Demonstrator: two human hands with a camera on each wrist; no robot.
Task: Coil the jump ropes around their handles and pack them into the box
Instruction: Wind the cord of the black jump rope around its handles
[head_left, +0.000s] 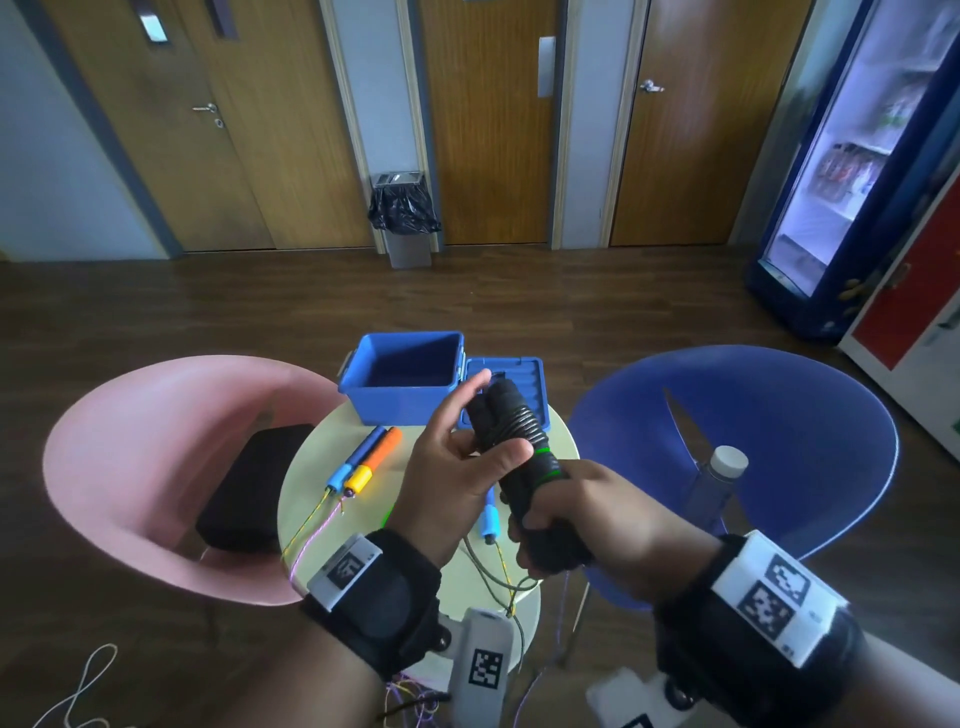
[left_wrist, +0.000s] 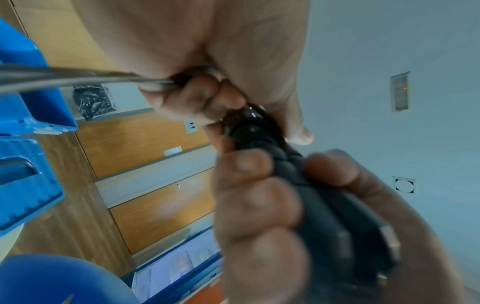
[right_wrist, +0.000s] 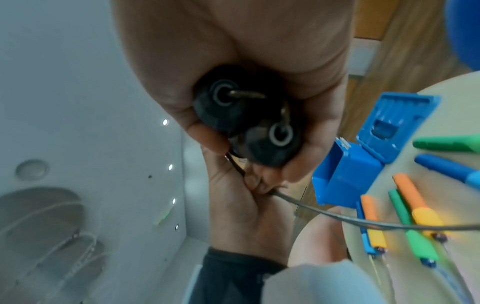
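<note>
Two black jump-rope handles (head_left: 511, 415) are held together above the table, with dark rope wound round their upper part. My right hand (head_left: 587, 514) grips their lower end; their round end caps (right_wrist: 233, 109) show in the right wrist view. My left hand (head_left: 467, 462) lies against the coil, thumb across it, index finger raised. Its curled fingers (left_wrist: 202, 96) pinch the loose grey rope (left_wrist: 78, 77), which trails off to the side. The blue box (head_left: 400, 379) stands open and empty behind, its lid (head_left: 519, 384) lying back to the right.
On the round table (head_left: 311, 499) lie blue and orange handles (head_left: 363, 457), a blue handle (head_left: 488, 519) under my hands, and green ones (right_wrist: 415, 232). A pink chair holds a black case (head_left: 249, 488). The blue chair holds scissors (head_left: 685, 426) and a bottle (head_left: 722, 478).
</note>
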